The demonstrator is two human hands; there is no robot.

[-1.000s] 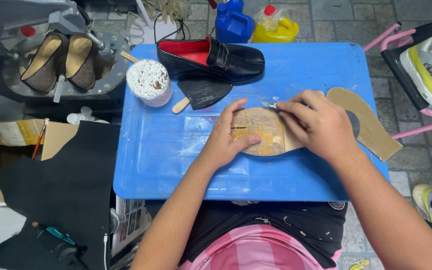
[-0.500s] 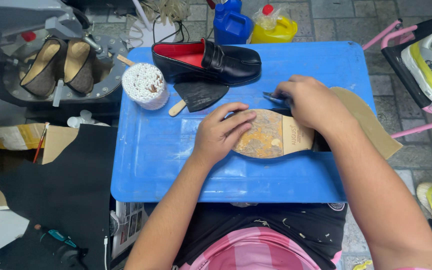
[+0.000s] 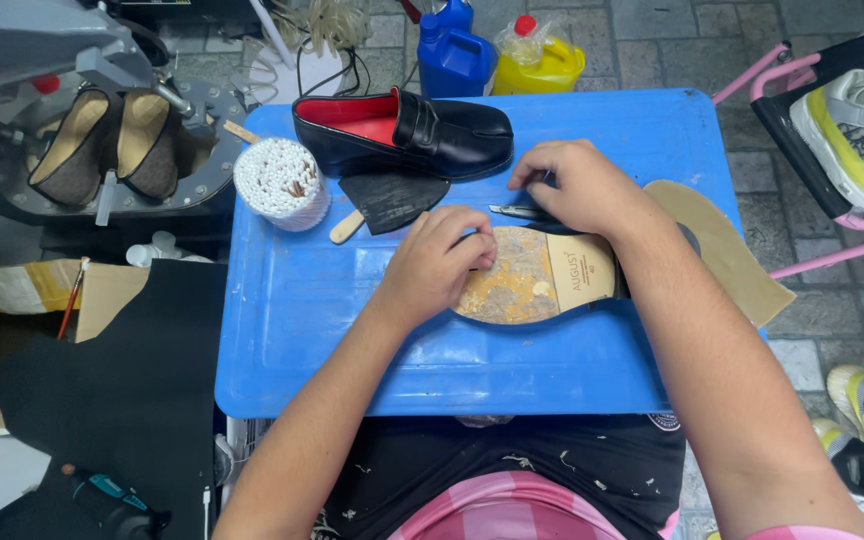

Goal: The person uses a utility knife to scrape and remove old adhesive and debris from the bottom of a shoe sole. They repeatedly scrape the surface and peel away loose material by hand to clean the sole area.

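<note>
1. A tan leather shoe sole with a worn, glue-mottled forepart [image 3: 532, 275] is seen lying flat near the middle of the blue plastic table top [image 3: 292, 330], toe end pointing to the person's left.
2. The left hand [image 3: 437, 265] is pressed down on the toe end of the sole, fingers curled and knuckles up; the sole is pinned, not lifted.
3. The right hand [image 3: 577, 185] is closed around a slim metal-bladed knife [image 3: 514, 211], whose tip is shown poking out leftwards just above the sole's upper edge.
4. The two hands are held close together but are not touching.
5. A glossy black leather loafer with a red lining [image 3: 402, 130] is set on its side just beyond the hands, at the far edge of the table.
6. A flat black sole-shaped piece [image 3: 392, 195] is laid just in front of the loafer, with a short wooden handle [image 3: 346, 227] showing at its left.
7. A white round tub crusted with glue [image 3: 280, 182] is placed to the left of that.
8. A beige insole cut-out [image 3: 722, 245] is partly covered by the right forearm.
9. A blue jug [image 3: 452, 55] and a yellow bottle [image 3: 542, 60] are spotted on the floor behind the table.
</note>
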